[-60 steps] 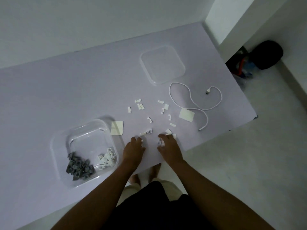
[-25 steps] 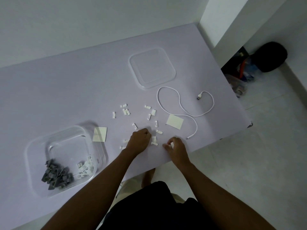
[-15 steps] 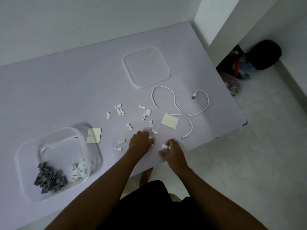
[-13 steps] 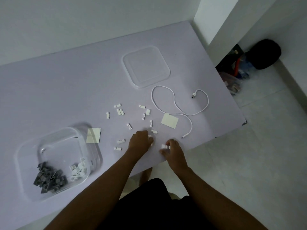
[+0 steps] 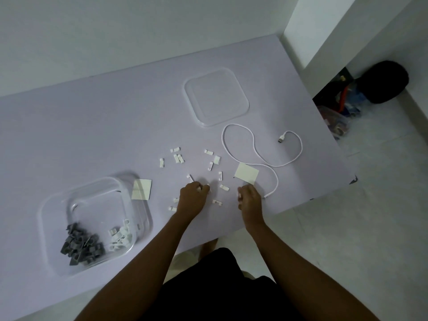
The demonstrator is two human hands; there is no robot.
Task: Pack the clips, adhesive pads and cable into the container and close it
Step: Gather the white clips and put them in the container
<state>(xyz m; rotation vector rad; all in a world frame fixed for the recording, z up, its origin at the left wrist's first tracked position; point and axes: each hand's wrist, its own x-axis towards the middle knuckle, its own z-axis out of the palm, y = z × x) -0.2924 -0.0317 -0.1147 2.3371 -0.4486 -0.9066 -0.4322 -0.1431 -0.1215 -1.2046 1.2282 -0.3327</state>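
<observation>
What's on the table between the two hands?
In the head view, two small white clips, one and another, lie between the left hand and right hand.

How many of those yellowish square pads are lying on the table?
2: one adhesive pad beside the container, another under the white cable. None seem hidden.

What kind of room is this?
Probably a plain room at home, not a workshop: a bare lilac table against blank white walls, a tiled floor, and bags and clutter in the corner.

Bare forearms, no sleeves; black garment [image 5: 217, 286] below; bare feet.
</observation>
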